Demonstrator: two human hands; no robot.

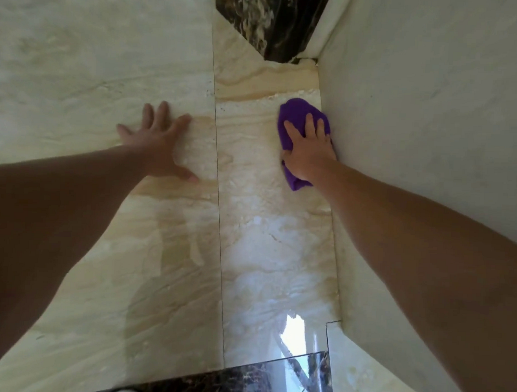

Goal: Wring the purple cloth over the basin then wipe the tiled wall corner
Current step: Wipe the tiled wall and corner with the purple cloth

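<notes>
The left hand [159, 142] lies flat; right hand [307, 147] presses.

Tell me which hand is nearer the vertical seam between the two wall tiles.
Left. The left hand lies flat just left of the seam, thumb almost reaching it; the right hand presses the purple cloth farther off, by the wall corner.

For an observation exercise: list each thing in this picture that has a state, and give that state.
purple cloth: bunched, pressed on the tiled wall by the corner
right hand: fingers straight, pressing the cloth
left hand: spread flat on the wall
tiled wall: glossy, bright glare low down
</notes>
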